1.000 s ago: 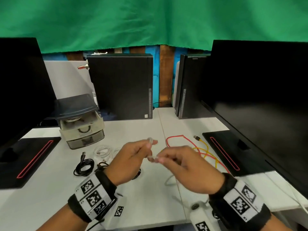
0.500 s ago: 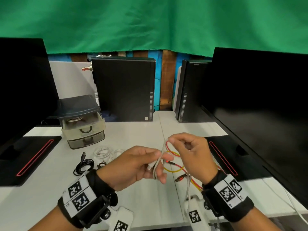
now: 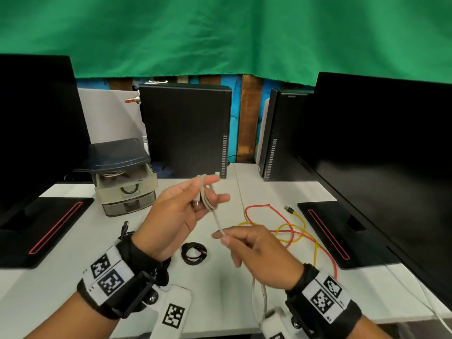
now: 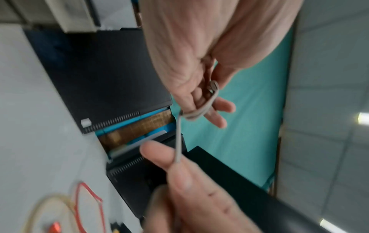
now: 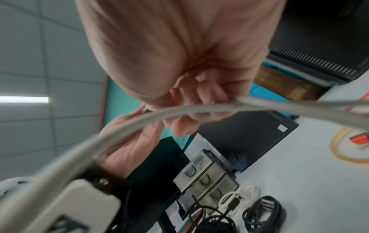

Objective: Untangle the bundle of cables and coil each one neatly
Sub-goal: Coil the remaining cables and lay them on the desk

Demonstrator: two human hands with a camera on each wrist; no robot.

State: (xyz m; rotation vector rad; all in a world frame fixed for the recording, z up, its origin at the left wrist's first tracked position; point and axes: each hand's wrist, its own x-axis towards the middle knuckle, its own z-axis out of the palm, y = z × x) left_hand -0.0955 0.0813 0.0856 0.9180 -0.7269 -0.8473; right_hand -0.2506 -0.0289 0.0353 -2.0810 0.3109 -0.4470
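Observation:
My left hand is raised above the white desk, holding a small coil of grey-white cable looped round its fingers. From the coil a straight stretch of the same cable runs down to my right hand, which pinches it between thumb and forefinger. The slack trails under my right wrist as a blurred grey-white cable. A red cable and a yellow cable lie loosely crossed on the desk to the right.
A coiled dark cable lies between my wrists; in the right wrist view a black coil and a white coil lie by a small drawer unit. Two computer towers stand behind, monitors at both sides.
My left hand rose with the coil. My right hand dropped from beside it to lower right, drawing a straight length of cable taut between the hands.

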